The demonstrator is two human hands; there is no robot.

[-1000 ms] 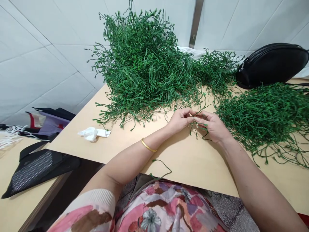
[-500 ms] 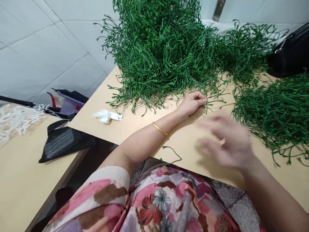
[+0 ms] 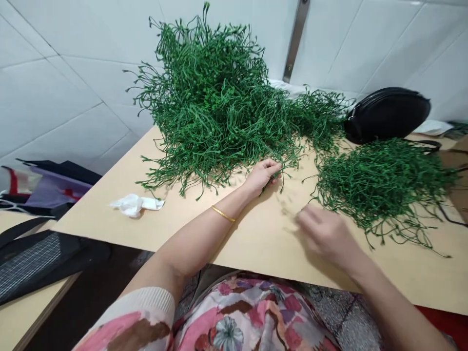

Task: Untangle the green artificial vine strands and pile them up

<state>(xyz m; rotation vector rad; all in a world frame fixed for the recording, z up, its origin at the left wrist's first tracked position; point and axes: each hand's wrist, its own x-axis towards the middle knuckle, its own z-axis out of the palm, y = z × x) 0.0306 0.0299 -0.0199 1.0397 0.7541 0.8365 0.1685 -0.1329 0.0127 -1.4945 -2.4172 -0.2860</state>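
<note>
A tall heap of thin green stems with small bud-like tips [image 3: 212, 107] stands on the table, apparently artificial plant pieces. At its front right edge my left hand [image 3: 263, 175] pinches several of these stems, which stick out beyond the thumb. My right hand [image 3: 321, 231] is over the table to the right and nearer me, fingers closed and blurred by motion. Faint smeared green stems show just off its fingertips, seemingly held there. To its right lies a second, flatter pile of green stems [image 3: 380, 180].
On the table [image 3: 237, 243] are a crumpled white tissue [image 3: 133, 204] at left and a black bag [image 3: 389, 114] behind the right pile. A white tiled wall [image 3: 109, 29] closes off the back. Dark mesh fabric [image 3: 32, 258] lies on another surface at lower left.
The view has swung right and up, bringing more of the right pile and the bag into sight. My right hand has gone from spread fingers to closed. My left hand keeps pinching stems.
</note>
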